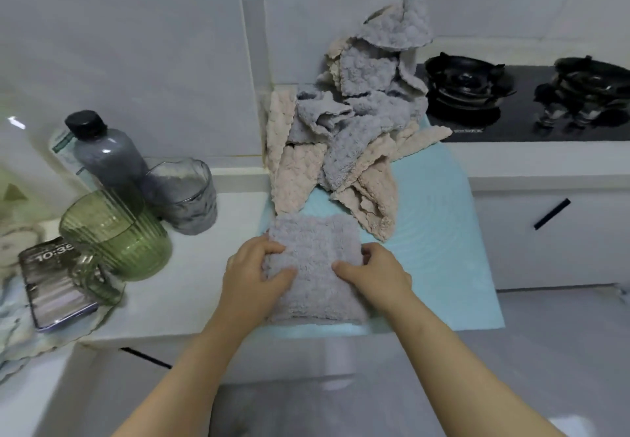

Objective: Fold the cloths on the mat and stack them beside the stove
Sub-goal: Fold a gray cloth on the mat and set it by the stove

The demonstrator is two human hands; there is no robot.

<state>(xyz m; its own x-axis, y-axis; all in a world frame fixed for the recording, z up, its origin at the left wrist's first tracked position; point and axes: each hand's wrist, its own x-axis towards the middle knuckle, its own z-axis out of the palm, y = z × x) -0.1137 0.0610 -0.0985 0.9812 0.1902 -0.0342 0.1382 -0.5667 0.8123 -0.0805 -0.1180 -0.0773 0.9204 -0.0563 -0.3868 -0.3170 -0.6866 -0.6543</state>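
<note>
- Your left hand point(254, 273) grips the left edge of the grey cloth point(315, 286). The thumb lies on top and the fingers curl over the upper left corner. What the fingertips do under the fabric is hidden from you.
- Your right hand point(375, 274) holds the right edge in the same way. The thumb lies on the top face, and the other fingers curl round the side, partly out of sight.
- The grey cloth lies as a rough rectangle on the near end of the light blue mat point(443, 232). You cannot tell how many layers it has.
- Behind it a loose pile point(351, 122) of grey and beige cloths covers the mat's far end and climbs the wall corner. The cloths overlap too much for you to count them.
- One beige tip of the pile reaches the left front corner of the stove point(511, 122). The stove is cut off at the right border, and its far burner is blurred.
- The grey cloth's near edge sits close to the mat's near edge, which runs along the front lip of the counter point(191, 283).
- Bare mat shows to the right of the cloth, out to the mat's right edge. Past that edge, white counter runs along the stove's front.
- To the left, white counter lies between the mat and a green glass point(112, 235), a clear glass point(180, 194) and a dark-capped bottle point(105, 153).
- A phone point(51, 283) lies on a pale scalloped cloth point(20, 334) that the left border cuts off. The green glass hides the last digit on its screen.
</note>
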